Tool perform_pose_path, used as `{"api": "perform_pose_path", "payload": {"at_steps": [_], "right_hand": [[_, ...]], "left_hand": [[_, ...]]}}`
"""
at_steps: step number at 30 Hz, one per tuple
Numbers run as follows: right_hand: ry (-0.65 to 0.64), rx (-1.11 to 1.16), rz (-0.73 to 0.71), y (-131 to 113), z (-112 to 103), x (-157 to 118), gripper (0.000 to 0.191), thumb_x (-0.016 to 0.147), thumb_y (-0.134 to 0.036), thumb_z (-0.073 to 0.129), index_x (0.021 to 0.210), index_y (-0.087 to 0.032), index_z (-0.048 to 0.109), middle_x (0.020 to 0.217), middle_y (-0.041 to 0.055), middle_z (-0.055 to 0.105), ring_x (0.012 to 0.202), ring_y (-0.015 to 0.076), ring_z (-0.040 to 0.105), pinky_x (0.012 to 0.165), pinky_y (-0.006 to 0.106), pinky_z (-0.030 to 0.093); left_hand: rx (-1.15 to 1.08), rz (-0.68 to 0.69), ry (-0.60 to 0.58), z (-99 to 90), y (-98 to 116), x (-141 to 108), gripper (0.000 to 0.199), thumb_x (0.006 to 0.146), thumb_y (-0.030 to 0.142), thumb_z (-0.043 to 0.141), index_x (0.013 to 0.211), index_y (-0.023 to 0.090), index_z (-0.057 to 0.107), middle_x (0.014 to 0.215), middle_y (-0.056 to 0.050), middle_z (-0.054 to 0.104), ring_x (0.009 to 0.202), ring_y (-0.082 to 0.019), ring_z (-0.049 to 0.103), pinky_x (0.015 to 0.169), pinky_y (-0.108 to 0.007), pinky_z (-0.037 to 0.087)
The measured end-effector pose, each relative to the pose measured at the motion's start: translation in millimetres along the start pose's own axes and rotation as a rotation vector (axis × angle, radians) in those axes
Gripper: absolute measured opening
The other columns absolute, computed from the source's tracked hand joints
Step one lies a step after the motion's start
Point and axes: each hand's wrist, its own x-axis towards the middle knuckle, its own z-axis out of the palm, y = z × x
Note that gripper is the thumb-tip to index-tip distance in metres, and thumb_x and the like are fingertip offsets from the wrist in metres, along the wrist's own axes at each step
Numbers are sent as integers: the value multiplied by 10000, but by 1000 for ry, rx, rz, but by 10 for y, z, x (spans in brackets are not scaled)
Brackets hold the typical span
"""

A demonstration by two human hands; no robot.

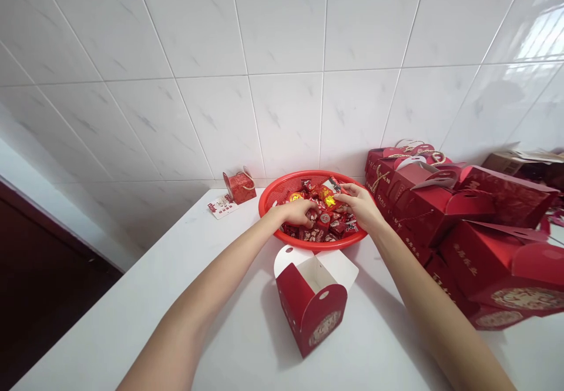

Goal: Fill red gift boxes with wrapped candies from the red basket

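Note:
Both my hands are over a red plastic basket filled with wrapped candies. My left hand reaches down among the wrappers at the left, its fingers curled and the fingertips partly hidden. At the right side, my right hand pinches a red candy packet with yellow print between thumb and fingers. In front of the basket stands a red gift box with its white-lined flaps folded open; the part of its inside that shows is bare white.
Red gift boxes with rope handles are stacked along the right side of the white table. A small red box and a printed card lie at the back left. The tiled wall closes off the back.

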Motion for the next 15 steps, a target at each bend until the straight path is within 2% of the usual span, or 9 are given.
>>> {"api": "perform_pose_path", "payload": {"at_steps": [4, 9, 13, 15], "right_hand": [[-6, 5, -5, -2, -1, -6, 289, 609, -192, 777, 868, -188, 651, 918, 21, 692, 728, 141, 660, 520, 203, 554], [1, 10, -15, 5, -6, -5, 295, 608, -196, 785, 869, -193, 649, 917, 24, 691, 760, 153, 660, 523, 206, 553], [4, 13, -15, -4, 0, -11, 297, 606, -188, 785, 870, -190, 648, 912, 22, 684, 759, 145, 655, 521, 194, 554], [11, 12, -8, -9, 3, -14, 307, 606, -188, 788, 879, -186, 648, 901, 21, 686, 737, 140, 653, 516, 193, 552]], "left_hand": [[-79, 19, 178, -48, -42, -10, 487, 787, 206, 665, 1273, 188, 627, 1276, -78, 687, 1150, -259, 640, 980, -304, 493], [-196, 34, 328, -71, -98, -7, 488, 750, 137, 598, 1234, 185, 633, 1293, -55, 678, 1181, -236, 630, 1011, -284, 492], [-264, 15, 407, -65, -129, -4, 509, 711, 80, 536, 1198, 177, 650, 1194, -49, 715, 1085, -217, 669, 939, -293, 537], [-289, 19, 411, -68, -133, -7, 481, 694, 44, 486, 1117, 157, 686, 1103, -49, 740, 1008, -198, 689, 872, -274, 553]]}}
